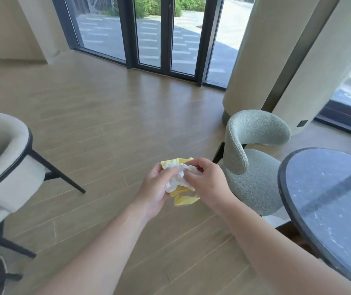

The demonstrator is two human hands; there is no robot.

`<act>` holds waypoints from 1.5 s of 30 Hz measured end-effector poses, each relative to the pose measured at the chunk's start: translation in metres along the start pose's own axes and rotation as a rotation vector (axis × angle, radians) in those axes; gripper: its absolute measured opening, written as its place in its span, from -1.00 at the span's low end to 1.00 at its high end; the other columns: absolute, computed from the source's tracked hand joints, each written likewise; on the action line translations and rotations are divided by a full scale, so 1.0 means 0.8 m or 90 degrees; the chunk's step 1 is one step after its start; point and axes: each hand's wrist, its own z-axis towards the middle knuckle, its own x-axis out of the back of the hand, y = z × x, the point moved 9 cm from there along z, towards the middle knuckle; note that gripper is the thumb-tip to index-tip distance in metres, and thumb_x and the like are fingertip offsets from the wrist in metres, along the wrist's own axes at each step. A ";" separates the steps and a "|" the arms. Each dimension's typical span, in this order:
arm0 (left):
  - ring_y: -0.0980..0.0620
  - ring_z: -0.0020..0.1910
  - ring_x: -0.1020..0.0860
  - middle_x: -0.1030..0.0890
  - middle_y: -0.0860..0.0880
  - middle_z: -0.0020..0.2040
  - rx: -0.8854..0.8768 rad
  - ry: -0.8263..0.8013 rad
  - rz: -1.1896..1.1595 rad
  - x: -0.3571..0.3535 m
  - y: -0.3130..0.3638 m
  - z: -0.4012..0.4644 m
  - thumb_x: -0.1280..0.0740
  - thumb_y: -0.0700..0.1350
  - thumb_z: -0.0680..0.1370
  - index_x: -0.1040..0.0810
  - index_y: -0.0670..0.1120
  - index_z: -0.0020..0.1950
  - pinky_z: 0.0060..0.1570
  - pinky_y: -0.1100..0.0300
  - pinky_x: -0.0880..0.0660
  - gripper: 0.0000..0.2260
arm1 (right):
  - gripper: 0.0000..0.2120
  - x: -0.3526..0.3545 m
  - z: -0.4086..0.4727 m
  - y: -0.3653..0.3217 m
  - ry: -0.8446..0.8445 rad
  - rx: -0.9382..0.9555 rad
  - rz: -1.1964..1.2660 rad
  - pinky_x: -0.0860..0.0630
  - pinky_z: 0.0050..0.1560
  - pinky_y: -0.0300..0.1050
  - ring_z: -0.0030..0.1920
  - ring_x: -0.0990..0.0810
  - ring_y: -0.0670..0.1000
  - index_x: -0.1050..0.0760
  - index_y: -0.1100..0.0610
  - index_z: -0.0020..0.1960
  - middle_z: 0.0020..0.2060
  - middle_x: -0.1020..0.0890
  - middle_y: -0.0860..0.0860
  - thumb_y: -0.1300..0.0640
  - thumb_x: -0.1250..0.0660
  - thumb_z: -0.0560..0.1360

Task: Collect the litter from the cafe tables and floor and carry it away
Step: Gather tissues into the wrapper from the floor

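White crumpled tissue paper (177, 176) sits bunched between both hands, held out in mid-air over the pale wood-plank floor (98, 116). Beneath and behind the tissue lies a thin yellow plastic wrapper (184, 199), its top edge showing above the fingers and a torn loop of it hanging below the hands. The left hand (154, 189) cups the bundle from underneath, palm turned up and inward, fingers curled round the tissue and wrapper. The right hand (207, 180) comes in from the other side, its fingers bent and pinching the upper edge of the tissue. The bundle's long axis runs roughly from the upper left, away from the person, down toward the lower right; the loose yellow tail points downward. The tissue is soft and deeply creased, the wrapper smooth and slightly glossy.

Just right of the hands stands a sage-green upholstered chair with a curved back (253, 154), pushed up to a round dark marble-look table with a black rim (332, 201). On the left is a cream fabric armchair with a black metal frame (4, 167). Beyond are dark-framed glass doors (166, 35) and a rounded beige column (253, 50).
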 end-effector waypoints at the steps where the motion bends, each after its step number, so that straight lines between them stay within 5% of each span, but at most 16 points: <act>1: -0.01 -0.18 -0.69 -0.72 -0.09 -0.08 -0.005 0.007 0.010 0.007 0.006 -0.001 -0.49 -0.08 0.36 -0.59 -0.09 0.06 -0.29 0.18 -0.56 -0.70 | -0.88 -0.008 0.000 -0.008 -0.005 0.011 -0.016 -0.39 -0.34 -0.39 -0.28 -0.55 -0.19 -0.58 -0.06 -0.09 -0.17 -0.61 -0.10 0.15 -0.36 0.44; 5: -0.07 -0.15 -0.67 -0.69 -0.15 -0.05 -0.017 0.041 0.024 0.032 0.020 -0.002 -0.52 -0.22 0.44 -0.56 -0.13 0.06 -0.16 0.09 -0.57 -0.75 | -0.85 -0.035 0.004 -0.029 -0.030 0.045 -0.073 -0.36 -0.31 -0.43 -0.16 -0.55 -0.18 -0.62 0.02 0.00 -0.10 -0.56 -0.11 0.14 -0.35 0.45; 12: -0.02 -0.25 -0.66 -0.69 -0.09 -0.16 -0.041 0.124 0.018 0.068 0.039 0.016 -0.47 -0.27 0.33 -0.56 -0.12 -0.01 -0.26 0.16 -0.58 -0.73 | -0.83 -0.077 0.034 -0.046 -0.093 0.055 -0.048 -0.50 -0.09 -0.26 -0.06 -0.56 -0.14 -0.61 -0.03 0.01 -0.05 -0.54 -0.13 0.16 -0.34 0.46; 17: -0.08 -0.25 -0.66 -0.69 -0.08 -0.20 -0.044 0.205 0.041 0.096 0.040 0.056 -0.39 -0.38 0.48 -0.56 -0.12 -0.05 -0.29 0.12 -0.59 -0.82 | -0.82 -0.096 0.074 -0.033 -0.140 0.016 0.033 -0.45 -0.22 -0.34 -0.14 -0.60 -0.16 -0.62 -0.06 0.05 -0.06 -0.59 -0.11 0.08 -0.36 0.46; 20: -0.09 -0.24 -0.65 -0.68 -0.09 -0.20 -0.048 0.239 0.038 0.104 0.043 0.090 -0.44 -0.32 0.40 -0.55 -0.10 -0.06 -0.28 0.11 -0.60 -0.81 | -0.82 -0.091 0.114 -0.022 -0.127 -0.007 0.109 -0.48 -0.26 -0.35 -0.28 -0.59 -0.19 -0.63 -0.09 0.00 -0.21 -0.66 -0.10 0.08 -0.37 0.42; 27: -0.10 -0.16 -0.62 -0.65 -0.07 -0.16 -0.025 0.287 0.041 0.105 0.062 0.202 -0.39 -0.21 0.24 -0.54 -0.07 -0.09 -0.10 0.00 -0.56 -0.74 | -0.77 -0.057 0.241 0.017 -0.091 -0.060 0.217 -0.60 -0.01 -0.09 -0.23 -0.63 -0.15 -0.63 -0.05 0.01 -0.14 -0.68 -0.07 0.09 -0.32 0.39; 33: -0.04 -0.23 -0.62 -0.63 -0.02 -0.21 -0.033 0.273 0.054 0.058 0.108 0.309 -0.39 -0.27 0.29 -0.52 -0.07 -0.11 -0.21 0.12 -0.54 -0.79 | -0.84 0.007 0.343 0.037 -0.050 -0.086 0.293 -0.62 -0.15 -0.16 -0.19 -0.65 -0.13 -0.62 0.00 0.00 -0.10 -0.66 0.01 0.16 -0.30 0.50; 42: -0.10 -0.10 -0.64 -0.65 -0.09 -0.10 -0.044 0.193 0.060 -0.017 0.158 0.428 -0.40 -0.25 0.28 -0.55 -0.09 -0.04 -0.05 0.00 -0.53 -0.73 | -0.85 0.100 0.441 0.044 0.031 -0.082 0.365 -0.59 -0.14 -0.17 -0.11 -0.66 -0.02 -0.62 0.08 0.01 -0.16 -0.66 -0.01 0.17 -0.29 0.52; 45: -0.09 -0.12 -0.65 -0.68 -0.06 -0.14 -0.039 0.171 0.069 -0.024 0.167 0.471 -0.39 -0.34 0.45 -0.56 -0.07 -0.05 -0.11 0.07 -0.55 -0.81 | -0.85 0.118 0.471 0.043 0.057 -0.072 0.355 -0.59 -0.15 -0.18 -0.14 -0.65 -0.05 -0.62 0.07 0.00 -0.21 -0.67 -0.06 0.16 -0.29 0.51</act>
